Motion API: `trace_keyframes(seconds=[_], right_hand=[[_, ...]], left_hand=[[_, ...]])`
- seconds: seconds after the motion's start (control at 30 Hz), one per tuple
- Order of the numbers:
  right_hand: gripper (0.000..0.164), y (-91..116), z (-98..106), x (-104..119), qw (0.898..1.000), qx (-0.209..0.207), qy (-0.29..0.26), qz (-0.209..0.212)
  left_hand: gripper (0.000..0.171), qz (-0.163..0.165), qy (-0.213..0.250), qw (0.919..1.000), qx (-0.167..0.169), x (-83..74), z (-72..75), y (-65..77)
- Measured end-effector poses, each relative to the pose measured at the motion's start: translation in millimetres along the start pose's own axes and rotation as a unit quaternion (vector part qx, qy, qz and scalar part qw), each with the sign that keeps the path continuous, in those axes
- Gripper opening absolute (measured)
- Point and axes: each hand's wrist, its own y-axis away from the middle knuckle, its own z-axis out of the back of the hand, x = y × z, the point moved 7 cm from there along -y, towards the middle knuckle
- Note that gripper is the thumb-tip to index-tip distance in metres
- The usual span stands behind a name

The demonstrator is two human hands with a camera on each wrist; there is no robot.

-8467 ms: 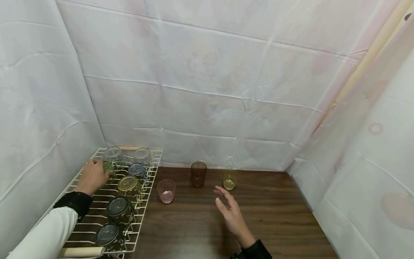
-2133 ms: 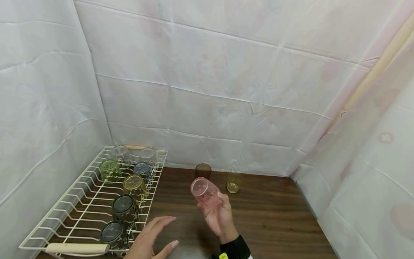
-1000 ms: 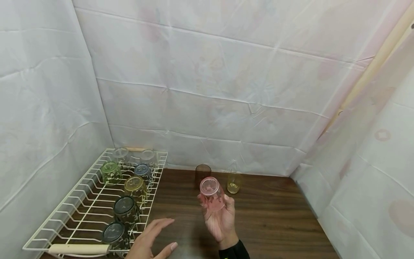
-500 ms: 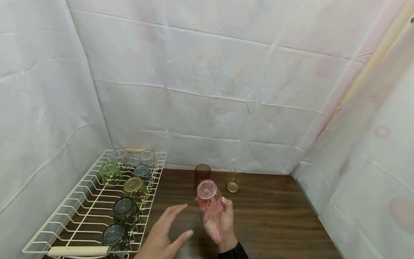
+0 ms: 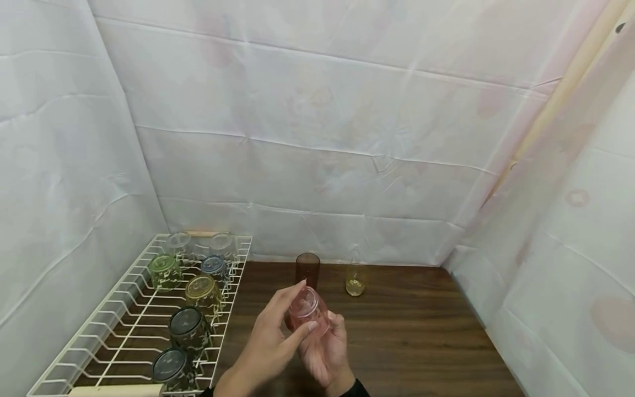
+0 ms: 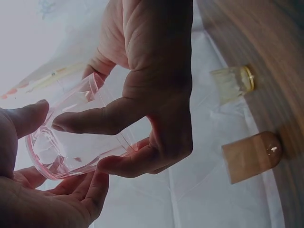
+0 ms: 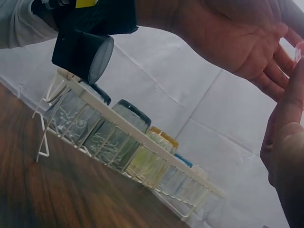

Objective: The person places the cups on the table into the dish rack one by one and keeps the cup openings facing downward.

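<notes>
Both hands hold a pink glass tumbler [image 5: 306, 306] in front of me, over the table, its thick base tilted up toward the head camera. My right hand [image 5: 328, 353] grips it around the lower, rim end. The thumb and fingers of my left hand [image 5: 268, 336] pinch the base end from the left. In the left wrist view, the left hand [image 6: 52, 199] is at the thick base, while the right hand [image 6: 156, 90] wraps the other end of the tumbler [image 6: 90, 142]. The right wrist view shows only a sliver of it, with the left palm [image 7: 232, 38] beyond.
A white wire rack [image 5: 116, 347] on the left holds upside-down glasses: clear ones, a green glass [image 5: 165, 272], a blue glass [image 5: 214, 267], an amber glass [image 5: 203, 291] and dark glasses [image 5: 188, 326]. A brown glass [image 5: 307, 267] and a yellow glass [image 5: 355, 281] stand on the wooden table [image 5: 421, 331].
The right hand has picked up the pink tumbler and turned it base-up. My left hand has left the green glass on the rack and come over to pinch the tumbler's base.
</notes>
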Motion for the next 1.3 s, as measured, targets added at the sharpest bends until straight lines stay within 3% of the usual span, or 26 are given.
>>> trace_keyframes(seconds=[0.13,0.43,0.53,0.63,0.73,0.83,0.93,1.0,1.17,1.23,1.3], right_hand=[[0.051,0.8,0.8,-3.1,1.000,-0.002,-0.002,-0.003],[0.050,-2.1,5.7,-11.3,0.998,-0.058,0.019,-0.028],[0.049,-3.4,7.9,-11.4,0.996,-0.068,0.060,-0.028],[0.047,-5.4,13.2,-5.4,0.985,-0.087,0.150,-0.020],[0.041,-8.3,23.5,9.6,0.951,-0.145,0.273,0.007],[0.041,-10.8,37.8,28.1,0.896,-0.227,0.380,0.034],[0.047,-14.4,52.8,46.6,0.846,-0.282,0.449,0.057],[0.050,-16.8,61.6,59.2,0.824,-0.301,0.475,0.068],[0.051,-24.5,76.7,91.4,0.787,-0.320,0.522,0.079],[0.050,-27.2,80.5,102.6,0.760,-0.320,0.561,0.071],[0.049,-28.4,82.9,111.4,0.726,-0.319,0.606,0.060]], left_hand=[[0.073,-0.001,0.005,1.0000,-0.007,1.7,2.2,3.1],[0.077,0.003,-0.011,0.9994,-0.034,4.9,13.2,6.4],[0.080,0.001,-0.029,0.9984,-0.049,3.9,22.5,6.7],[0.083,-0.004,-0.056,0.9956,-0.075,0.8,38.6,6.4],[0.086,-0.004,-0.089,0.9912,-0.098,-2.1,58.8,5.0],[0.086,-0.005,-0.128,0.9855,-0.111,-2.3,81.8,3.6],[0.086,-0.014,-0.165,0.9786,-0.122,0.5,107.5,5.3],[0.087,-0.017,-0.190,0.9734,-0.127,4.5,124.3,7.9],[0.087,0.004,-0.234,0.9641,-0.125,19.7,164.5,13.6],[0.085,0.016,-0.251,0.9609,-0.117,27.3,179.1,15.1],[0.083,0.026,-0.268,0.9575,-0.103,35.6,191.9,16.4]])
